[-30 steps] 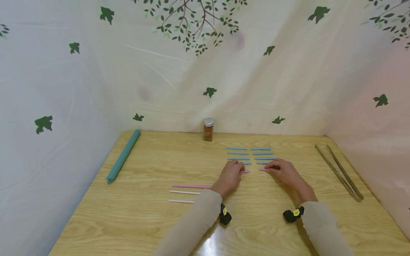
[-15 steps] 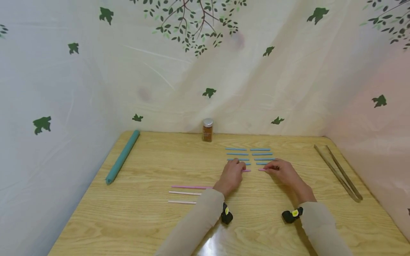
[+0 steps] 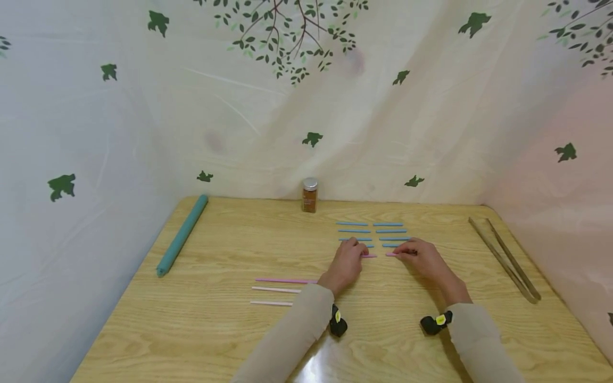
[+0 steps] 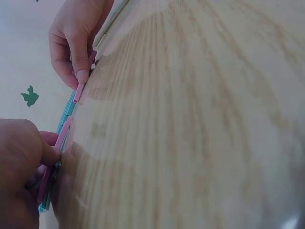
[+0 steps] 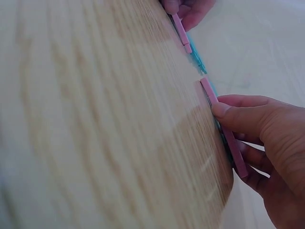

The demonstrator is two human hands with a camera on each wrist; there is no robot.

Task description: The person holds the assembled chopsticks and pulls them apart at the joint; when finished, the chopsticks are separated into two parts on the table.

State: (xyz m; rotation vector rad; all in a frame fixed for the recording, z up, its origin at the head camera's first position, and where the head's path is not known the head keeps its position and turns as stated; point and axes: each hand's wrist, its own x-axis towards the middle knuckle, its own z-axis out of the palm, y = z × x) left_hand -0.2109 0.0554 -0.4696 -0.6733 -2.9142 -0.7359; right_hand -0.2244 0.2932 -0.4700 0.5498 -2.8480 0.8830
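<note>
Pinching a left pink stick (image 4: 62, 135) in the left grip (image 3: 342, 266), one end out toward 3 o'clock; pinching a right pink stick (image 5: 232, 145) in the right grip (image 3: 426, 260), one end out toward 9 o'clock, across a gap. Just beyond, toward 12 o'clock on the tabletop (image 3: 206, 330): blue sticks (image 3: 388, 224) in two columns. At 8 o'clock from the left grip: third pink stick (image 3: 284, 280), white sticks (image 3: 275, 290).

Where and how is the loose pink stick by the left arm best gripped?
Pinch the pink stick near its exposed left end, probably from above: it is thin and lies flat on the table, and in the head view the left arm hides its other end.
</note>
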